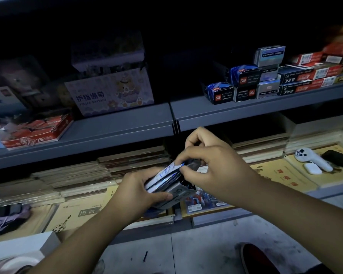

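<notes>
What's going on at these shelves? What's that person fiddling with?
A person stands at shop shelves of stationery. Their left hand grips a small box in front of the lower shelf, while the right hand pinches at its open top end. Whether something is going in or coming out cannot be told. Similar boxes sit on the upper shelf.

Small grey-and-blue box (177, 191), printed "0.5", is held tilted in the left hand (139, 189); its white flap is raised open.

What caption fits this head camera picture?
Left hand grips a small box; right hand pinches its flap by stationery shelves.
</notes>
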`<state>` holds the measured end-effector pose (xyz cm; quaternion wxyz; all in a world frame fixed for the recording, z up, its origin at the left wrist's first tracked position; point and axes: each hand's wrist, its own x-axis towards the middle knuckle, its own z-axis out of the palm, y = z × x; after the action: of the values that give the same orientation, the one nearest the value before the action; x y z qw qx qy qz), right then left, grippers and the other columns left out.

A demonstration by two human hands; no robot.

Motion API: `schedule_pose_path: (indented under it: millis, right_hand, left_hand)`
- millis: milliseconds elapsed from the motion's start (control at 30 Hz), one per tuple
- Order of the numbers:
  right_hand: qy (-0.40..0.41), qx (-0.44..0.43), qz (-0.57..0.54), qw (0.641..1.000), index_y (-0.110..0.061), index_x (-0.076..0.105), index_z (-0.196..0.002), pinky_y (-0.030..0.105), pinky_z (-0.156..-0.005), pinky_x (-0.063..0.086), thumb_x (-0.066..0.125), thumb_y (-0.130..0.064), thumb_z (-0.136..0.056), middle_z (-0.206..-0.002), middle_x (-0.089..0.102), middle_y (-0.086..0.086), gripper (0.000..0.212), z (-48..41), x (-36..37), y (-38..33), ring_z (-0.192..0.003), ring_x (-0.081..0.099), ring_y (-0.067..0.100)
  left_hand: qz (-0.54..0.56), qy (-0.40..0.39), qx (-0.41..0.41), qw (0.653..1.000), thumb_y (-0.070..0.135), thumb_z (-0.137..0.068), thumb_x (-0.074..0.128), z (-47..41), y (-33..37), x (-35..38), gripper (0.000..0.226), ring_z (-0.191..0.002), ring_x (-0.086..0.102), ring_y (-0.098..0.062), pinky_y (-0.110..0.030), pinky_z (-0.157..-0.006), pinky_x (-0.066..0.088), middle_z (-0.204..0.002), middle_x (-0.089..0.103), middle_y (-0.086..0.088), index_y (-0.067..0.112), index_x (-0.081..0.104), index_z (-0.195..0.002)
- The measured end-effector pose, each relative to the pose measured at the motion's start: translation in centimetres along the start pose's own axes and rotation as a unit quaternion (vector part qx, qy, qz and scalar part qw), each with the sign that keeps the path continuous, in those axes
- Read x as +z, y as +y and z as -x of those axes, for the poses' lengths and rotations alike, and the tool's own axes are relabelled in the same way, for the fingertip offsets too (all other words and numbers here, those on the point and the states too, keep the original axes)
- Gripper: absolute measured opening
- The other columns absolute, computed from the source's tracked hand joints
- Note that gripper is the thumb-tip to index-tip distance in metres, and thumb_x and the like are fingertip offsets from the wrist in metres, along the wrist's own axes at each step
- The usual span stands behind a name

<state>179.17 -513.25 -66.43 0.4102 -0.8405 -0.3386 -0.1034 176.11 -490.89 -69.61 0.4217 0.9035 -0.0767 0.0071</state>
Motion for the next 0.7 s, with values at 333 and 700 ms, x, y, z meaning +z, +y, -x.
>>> schedule_pose_path:
  millis: [333,700]
  right_hand:
    - [0.133,0.065,-0.22,0.964,-0.012,0.063,-0.096,0.053,-0.068,0.057,0.061,-0.009,-0.1,-0.085,0.07,0.011,0.005,-0.7,-1.3,-0.1,-0.072,0.069,0.03]
    - [0.257,0.149,-0.293,0.909,-0.006,0.068,-0.098,0.031,-0.067,0.061,0.07,-0.005,-0.094,-0.078,0.074,0.007,0.005,-1.3,-2.8,0.7,-0.068,0.073,0.02]
  left_hand:
    - [0.021,-0.029,-0.088,0.995,0.023,-0.072,0.093,-0.5,-1.8,-0.6,0.039,-0.085,0.076,-0.005,-0.021,-0.07,0.058,-0.093,0.08,0.015,0.035,0.073,-0.103]
    - [0.062,0.004,-0.083,0.995,0.018,-0.074,0.091,-0.7,-2.8,-1.7,0.037,-0.093,0.077,-0.017,-0.047,-0.084,0.063,-0.101,0.08,0.004,0.023,0.077,-0.108]
